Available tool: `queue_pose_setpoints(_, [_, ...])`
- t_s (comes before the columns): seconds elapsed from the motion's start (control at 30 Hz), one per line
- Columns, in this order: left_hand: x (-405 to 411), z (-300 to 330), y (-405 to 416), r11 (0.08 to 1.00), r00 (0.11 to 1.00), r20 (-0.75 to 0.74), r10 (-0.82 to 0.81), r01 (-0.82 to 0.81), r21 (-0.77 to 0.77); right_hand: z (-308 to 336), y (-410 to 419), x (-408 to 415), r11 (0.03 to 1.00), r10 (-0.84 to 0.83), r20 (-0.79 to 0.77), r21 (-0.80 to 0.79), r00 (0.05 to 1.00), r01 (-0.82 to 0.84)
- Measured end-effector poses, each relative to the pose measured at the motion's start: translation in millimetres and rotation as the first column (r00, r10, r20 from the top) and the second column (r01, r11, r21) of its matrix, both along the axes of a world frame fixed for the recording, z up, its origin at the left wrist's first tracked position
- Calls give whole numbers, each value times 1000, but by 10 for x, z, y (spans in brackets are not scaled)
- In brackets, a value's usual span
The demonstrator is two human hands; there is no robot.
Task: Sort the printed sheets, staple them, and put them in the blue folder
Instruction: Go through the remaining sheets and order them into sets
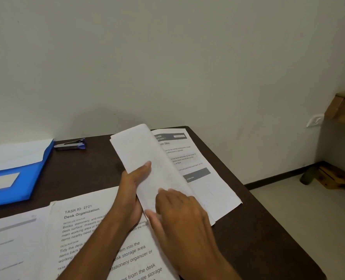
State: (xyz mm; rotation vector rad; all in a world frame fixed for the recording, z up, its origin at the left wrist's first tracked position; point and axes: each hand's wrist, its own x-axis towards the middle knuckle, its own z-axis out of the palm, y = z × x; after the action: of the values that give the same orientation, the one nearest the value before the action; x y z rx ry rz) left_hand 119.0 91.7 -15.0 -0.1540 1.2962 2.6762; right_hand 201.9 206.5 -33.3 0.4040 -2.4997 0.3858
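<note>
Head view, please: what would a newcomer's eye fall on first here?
First, the two hands at the centre: the left hand grips a lifted sheet by its edge, while the right hand rests its fingers on it. Beneath lies a printed sheet at the dark table's right corner. At far left sit the blue folder and, behind it, a stapler.

Both hands (133,190) (179,215) on lifted sheets (147,158) over desk (248,229)
</note>
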Motion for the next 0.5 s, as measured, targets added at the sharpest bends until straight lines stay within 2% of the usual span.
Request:
queue_pose_setpoints(0.07, [-29,-29,-17,1000,1000,2,-2,2,-8,201,178,-47,969,4,23,-246,1000,1])
queue_pose_setpoints(0.13, [-53,-50,-51,1000,1000,-3,11,-11,-2,414,483,-235,873,-66,15,-484,998,65])
queue_pose_setpoints(0.2, [-66,-67,-78,1000,1000,2,14,-14,8,512,894,-553,819,-196,28,-545,980,179])
queue_pose_setpoints(0.27, [-63,-76,-79,1000,1000,15,7,-7,24,467,1287,-867,785,-245,178,-541,953,303])
queue_pose_setpoints(0.37, [-67,-69,-89,999,999,44,-5,3,49,248,1537,-1107,686,-49,426,-643,903,341])
queue_pose_setpoints(0.43, [-89,-81,-95,998,999,43,-1,-1,55,177,1537,-1100,592,103,478,-734,872,332])
queue_pose_setpoints(0.5, [-100,-88,-94,998,999,42,1,-3,56,130,1543,-1075,550,156,469,-772,869,318])
